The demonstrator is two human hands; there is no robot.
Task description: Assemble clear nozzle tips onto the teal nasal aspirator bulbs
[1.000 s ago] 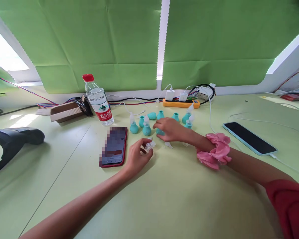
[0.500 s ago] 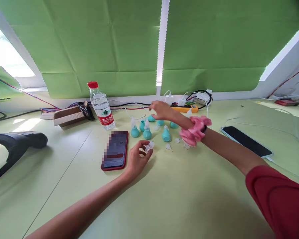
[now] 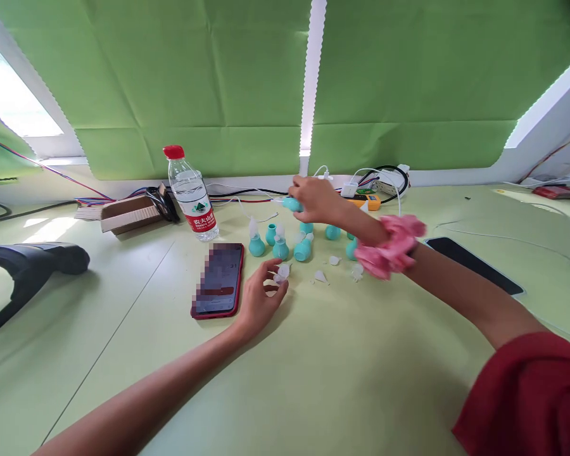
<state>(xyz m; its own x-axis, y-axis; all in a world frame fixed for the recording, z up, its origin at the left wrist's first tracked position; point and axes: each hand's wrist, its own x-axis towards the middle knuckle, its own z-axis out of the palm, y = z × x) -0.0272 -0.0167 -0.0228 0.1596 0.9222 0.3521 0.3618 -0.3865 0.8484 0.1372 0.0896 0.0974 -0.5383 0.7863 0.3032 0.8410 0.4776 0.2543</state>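
My right hand (image 3: 313, 197) is lifted above the table and grips a teal rubber bulb (image 3: 292, 204); a pink scrunchie (image 3: 390, 246) circles that wrist. My left hand (image 3: 261, 294) rests on the table and pinches a small clear plastic tip (image 3: 282, 272). Between the hands stand several more teal bulbs (image 3: 280, 247), some capped with clear tips; one of them, a tipped bulb (image 3: 303, 249), lies tilted. Loose clear tips (image 3: 320, 276) lie on the table just right of my left hand.
A red-cased phone (image 3: 218, 281) lies left of my left hand. A water bottle (image 3: 190, 195) and a cardboard box (image 3: 128, 213) stand behind it. An orange power strip (image 3: 369, 201) with chargers sits at the back. Another phone (image 3: 475, 265) lies right. A black object (image 3: 23, 266) is far left.
My right hand set one bulb down, reached back to another teal bulb, and has now lifted it off the table. My left hand stayed put with the clear tip.
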